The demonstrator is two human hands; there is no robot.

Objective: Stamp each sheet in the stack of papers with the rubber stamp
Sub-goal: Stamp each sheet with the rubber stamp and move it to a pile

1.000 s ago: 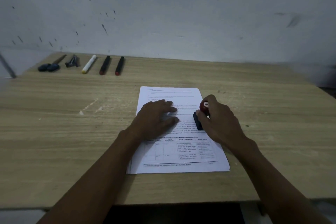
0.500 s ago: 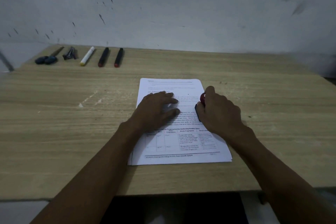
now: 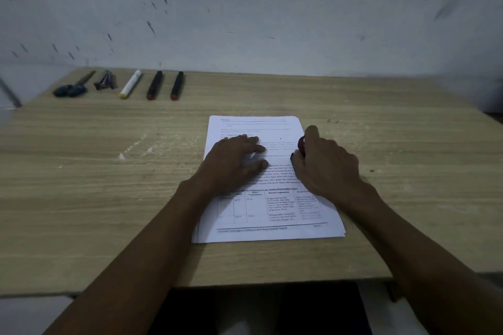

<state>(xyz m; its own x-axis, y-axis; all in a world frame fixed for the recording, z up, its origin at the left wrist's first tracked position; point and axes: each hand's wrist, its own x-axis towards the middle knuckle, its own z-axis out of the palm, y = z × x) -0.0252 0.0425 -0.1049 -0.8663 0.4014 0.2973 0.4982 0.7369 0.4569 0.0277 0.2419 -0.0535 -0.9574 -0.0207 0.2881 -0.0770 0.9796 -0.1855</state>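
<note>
— Looking down from the head camera, what do the hands do?

— A stack of papers (image 3: 268, 179) lies on the wooden table (image 3: 109, 185), near its front edge. The left hand (image 3: 234, 163) rests flat on the top sheet, fingers straight and a little spread, pressing the page down.

— And the other one?

— The right hand (image 3: 325, 168) has its fingers curled round the rubber stamp (image 3: 300, 145), clamped on it at the sheet's right margin. Only the red knob and a bit of dark base show past the fingers; the base seems to sit on the paper, though I cannot tell for sure.

— Anything else on the table?

— Far back on the left, in a row: scissors (image 3: 73, 85), a dark clip-like thing (image 3: 104, 81), a white marker (image 3: 131, 84) and two black markers (image 3: 165, 85).
</note>
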